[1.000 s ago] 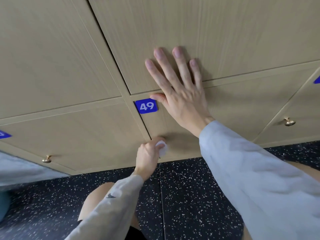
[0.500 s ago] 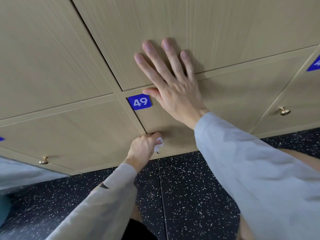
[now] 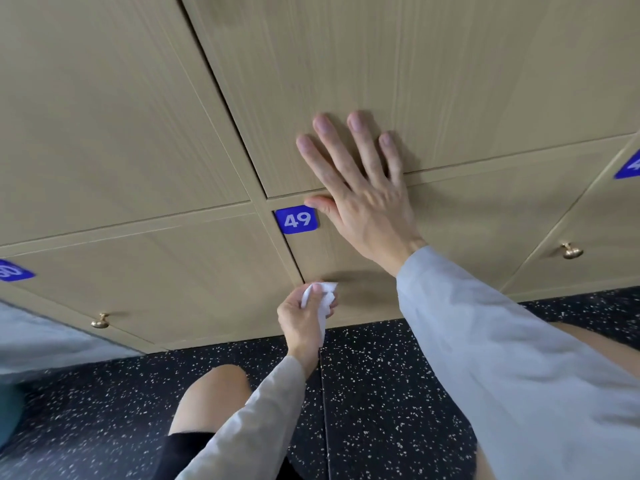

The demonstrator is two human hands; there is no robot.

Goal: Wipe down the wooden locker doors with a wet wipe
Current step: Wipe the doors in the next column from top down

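Observation:
A bank of light wooden locker doors fills the upper view. The bottom-row door [image 3: 478, 233] carries a blue plate reading 49 [image 3: 296, 220]. My right hand [image 3: 360, 195] lies flat with spread fingers across the seam between that door and the one above [image 3: 381, 64]. My left hand [image 3: 303, 320] grips a crumpled white wet wipe [image 3: 320, 299] and holds it against the lower left corner of door 49, near its left edge.
Brass knobs sit on the neighbouring doors at left [image 3: 100, 322] and right [image 3: 571, 251]. Blue number plates show at the far left [image 3: 12, 271] and far right [image 3: 630, 166]. Black speckled floor [image 3: 381, 393] runs below the lockers; my bare knee [image 3: 211, 393] is close to them.
My left hand has turned so more of the wipe shows, staying at the lower left corner of door 49. The right hand stays flat on the doors. The view shifted slightly.

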